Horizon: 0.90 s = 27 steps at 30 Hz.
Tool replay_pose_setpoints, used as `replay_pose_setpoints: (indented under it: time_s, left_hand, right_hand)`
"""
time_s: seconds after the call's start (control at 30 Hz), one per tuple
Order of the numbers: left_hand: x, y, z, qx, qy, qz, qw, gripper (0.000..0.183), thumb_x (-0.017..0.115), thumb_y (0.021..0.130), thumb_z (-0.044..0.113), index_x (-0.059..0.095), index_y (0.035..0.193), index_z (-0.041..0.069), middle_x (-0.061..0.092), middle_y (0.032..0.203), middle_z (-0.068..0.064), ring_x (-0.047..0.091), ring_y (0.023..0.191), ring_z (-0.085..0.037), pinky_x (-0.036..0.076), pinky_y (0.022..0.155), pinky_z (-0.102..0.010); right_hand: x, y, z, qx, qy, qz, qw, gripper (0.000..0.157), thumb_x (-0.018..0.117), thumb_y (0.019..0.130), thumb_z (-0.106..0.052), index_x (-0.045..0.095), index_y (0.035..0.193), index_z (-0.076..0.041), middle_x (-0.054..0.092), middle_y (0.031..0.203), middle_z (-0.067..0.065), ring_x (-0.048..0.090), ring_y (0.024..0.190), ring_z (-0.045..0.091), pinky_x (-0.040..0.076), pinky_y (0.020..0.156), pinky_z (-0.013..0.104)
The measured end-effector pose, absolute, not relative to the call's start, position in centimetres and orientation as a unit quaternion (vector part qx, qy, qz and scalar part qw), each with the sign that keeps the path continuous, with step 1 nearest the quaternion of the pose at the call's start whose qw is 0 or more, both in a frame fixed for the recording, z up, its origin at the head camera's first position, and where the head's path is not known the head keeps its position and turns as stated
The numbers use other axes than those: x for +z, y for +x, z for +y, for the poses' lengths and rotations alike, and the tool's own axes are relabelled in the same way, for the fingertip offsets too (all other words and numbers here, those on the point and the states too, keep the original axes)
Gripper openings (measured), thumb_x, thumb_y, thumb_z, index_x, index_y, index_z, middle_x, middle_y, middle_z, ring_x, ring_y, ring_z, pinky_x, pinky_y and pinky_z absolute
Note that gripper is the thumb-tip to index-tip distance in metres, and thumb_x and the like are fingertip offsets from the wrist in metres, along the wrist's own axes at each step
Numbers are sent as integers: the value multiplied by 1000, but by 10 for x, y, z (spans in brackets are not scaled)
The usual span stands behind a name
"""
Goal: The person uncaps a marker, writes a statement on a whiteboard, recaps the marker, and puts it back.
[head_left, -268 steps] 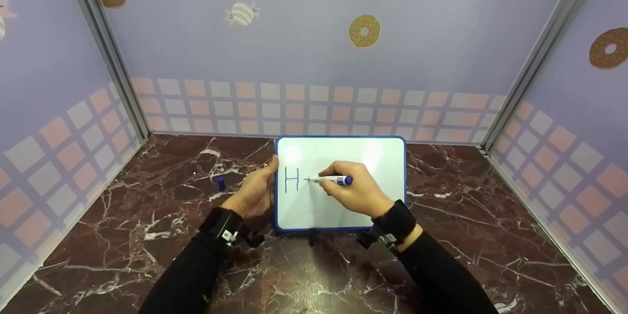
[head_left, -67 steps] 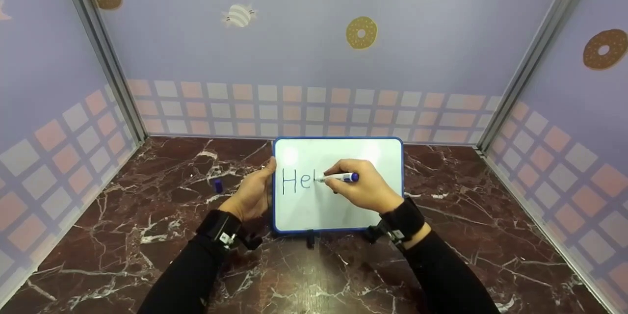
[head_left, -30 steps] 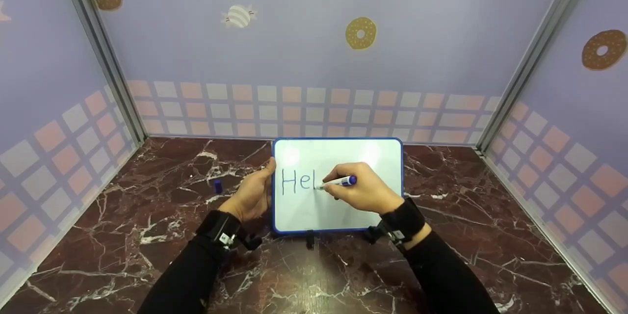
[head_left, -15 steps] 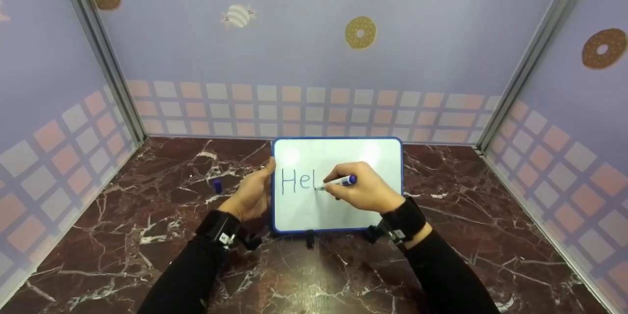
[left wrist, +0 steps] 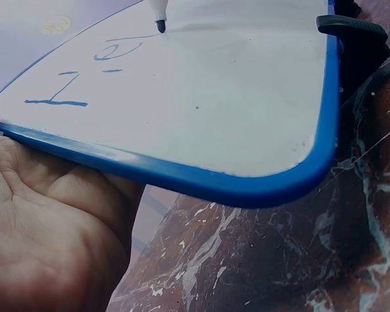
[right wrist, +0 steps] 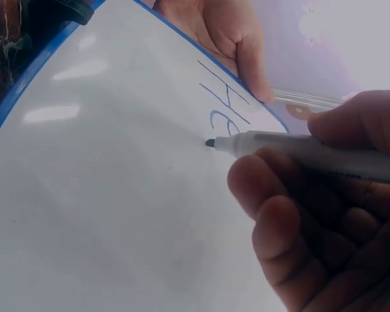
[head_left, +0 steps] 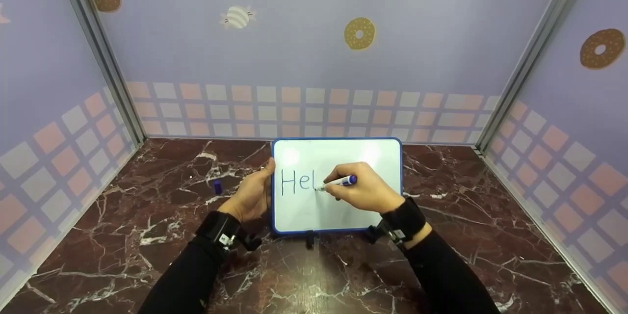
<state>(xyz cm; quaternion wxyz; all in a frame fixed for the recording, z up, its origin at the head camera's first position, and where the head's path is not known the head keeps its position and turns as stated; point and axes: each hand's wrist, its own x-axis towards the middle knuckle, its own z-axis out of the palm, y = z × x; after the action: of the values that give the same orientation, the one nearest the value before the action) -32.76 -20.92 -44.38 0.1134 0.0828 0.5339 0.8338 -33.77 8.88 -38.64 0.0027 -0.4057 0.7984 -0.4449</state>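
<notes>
A small whiteboard [head_left: 304,213] with a blue frame is held tilted up from the marble-patterned table. My left hand [head_left: 251,195] grips its left edge, with the thumb at the rim and the palm showing beneath the frame in the left wrist view; the other fingers are mostly hidden behind the board. Between thumb and fingers, my right hand [head_left: 365,191] pinches a white marker [right wrist: 299,149] with a blue end. Its dark tip is at the board surface, at the foot of the last stroke. Blue letters [head_left: 289,182] reading "Hel" stand on the left half.
A blue marker cap [head_left: 218,186] stands on the table [head_left: 162,235] left of my left hand. A black clip-like piece [head_left: 309,239] is at the board's lower edge. Patterned walls [head_left: 294,59] enclose the table at the back and both sides.
Since the earliest frame, the "e" and "l" have appeared after the "H", and my right hand has shifted slightly right with the marker. Over the last second it stays nearly still.
</notes>
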Motion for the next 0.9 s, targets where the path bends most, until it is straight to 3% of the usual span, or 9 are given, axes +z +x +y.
replay_pose_setpoints:
  time_s: [0.33,0.9]
  left_hand:
    - [-443,-328,-209,837,77,530,113,56,39,120,50,61,150,8,78,132,-10,77,116,-27,65,99,-46]
    - [-443,-328,-210,834,85,532,118,58,38,119,53,63,146,8,79,130,-11,77,116,-27,65,98,-46]
  right_hand:
    - [-383,-341,95,-473,-411,780,-11,12,77,104,-8,83,112,-2,83,102,12,78,79,25,61,70,26]
    - [-383,-349,101,-479,-412,769,-99,11,77,103,-3,82,113,1,81,91,5,79,76,21,63,68,25]
